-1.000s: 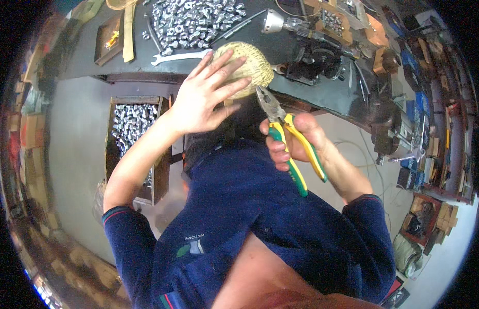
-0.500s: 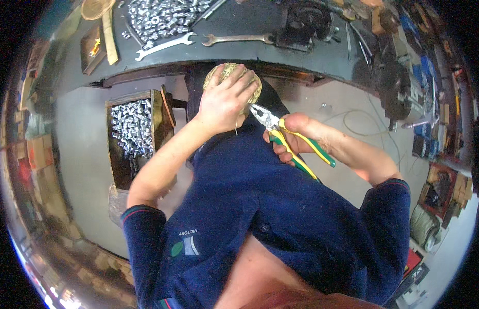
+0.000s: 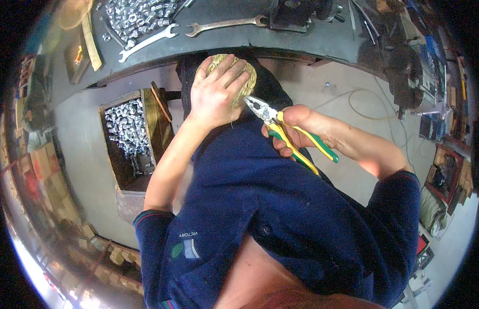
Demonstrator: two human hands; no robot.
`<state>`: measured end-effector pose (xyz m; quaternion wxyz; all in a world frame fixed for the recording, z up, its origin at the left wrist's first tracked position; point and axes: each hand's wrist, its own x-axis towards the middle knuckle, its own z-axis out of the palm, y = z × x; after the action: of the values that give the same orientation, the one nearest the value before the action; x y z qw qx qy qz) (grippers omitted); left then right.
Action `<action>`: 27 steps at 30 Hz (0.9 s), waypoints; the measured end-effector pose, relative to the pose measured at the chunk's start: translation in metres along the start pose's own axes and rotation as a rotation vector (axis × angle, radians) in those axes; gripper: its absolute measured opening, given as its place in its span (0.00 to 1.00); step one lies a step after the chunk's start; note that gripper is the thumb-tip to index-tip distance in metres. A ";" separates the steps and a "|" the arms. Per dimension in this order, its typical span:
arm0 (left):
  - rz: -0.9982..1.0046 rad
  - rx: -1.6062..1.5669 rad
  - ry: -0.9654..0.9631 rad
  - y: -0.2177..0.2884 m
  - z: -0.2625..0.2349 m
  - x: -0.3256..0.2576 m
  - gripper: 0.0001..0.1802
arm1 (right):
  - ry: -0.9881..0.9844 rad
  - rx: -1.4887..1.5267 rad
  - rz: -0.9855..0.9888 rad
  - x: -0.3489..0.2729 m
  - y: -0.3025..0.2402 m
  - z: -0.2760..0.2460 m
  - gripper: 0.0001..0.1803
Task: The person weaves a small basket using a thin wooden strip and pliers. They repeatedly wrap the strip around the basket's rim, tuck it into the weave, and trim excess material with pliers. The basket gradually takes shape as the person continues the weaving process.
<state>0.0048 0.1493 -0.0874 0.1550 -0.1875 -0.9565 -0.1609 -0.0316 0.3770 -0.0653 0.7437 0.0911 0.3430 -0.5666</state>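
My left hand (image 3: 217, 93) is spread over a rounded, straw-coloured bundle (image 3: 248, 81) with a woven or coiled surface, its fingers curved round the top. A thin strand hangs below that hand. In my right hand (image 3: 296, 133) is a pair of combination pliers (image 3: 271, 120) with yellow and green handles, gripped between thumb and fingers. The handles stand apart. The plier tips point at the lower right side of the bundle, close beside it; whether they touch it or pinch a strand, I cannot tell. Both hands are above my lap.
On the dark workbench (image 3: 219, 44) lie a pile of metal nuts (image 3: 141, 18), two open-ended wrenches (image 3: 148, 43) and a dark vise-like tool (image 3: 296, 15). A wooden box (image 3: 147, 123) of shiny metal fittings stands left of my legs. Cable (image 3: 352, 105) loops across the floor at right.
The view has shifted, so the bench things sit further up and left. Both hands keep their grips, with the pliers still beside the bundle.
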 end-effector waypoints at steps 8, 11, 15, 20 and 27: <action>-0.576 -0.014 0.031 -0.063 -0.005 0.000 0.27 | 0.197 0.315 -0.041 -0.026 0.029 -0.022 0.23; -0.372 0.086 0.057 -0.057 0.007 -0.027 0.27 | -0.080 0.023 -0.097 -0.018 0.014 -0.027 0.27; -0.443 -0.021 0.090 -0.074 0.009 -0.056 0.36 | 0.162 -0.134 -0.508 -0.014 -0.008 -0.018 0.31; -0.466 0.057 0.042 -0.071 0.016 -0.070 0.42 | 0.190 -0.238 -0.392 -0.018 -0.006 -0.021 0.33; -0.515 0.062 0.117 -0.054 0.023 -0.054 0.40 | 0.308 -0.365 -0.470 -0.008 -0.040 -0.001 0.32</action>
<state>0.0248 0.0942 -0.1409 0.1694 0.0767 -0.9666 -0.1763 -0.0694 0.3703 -0.0510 0.5359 -0.0406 0.5590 -0.6314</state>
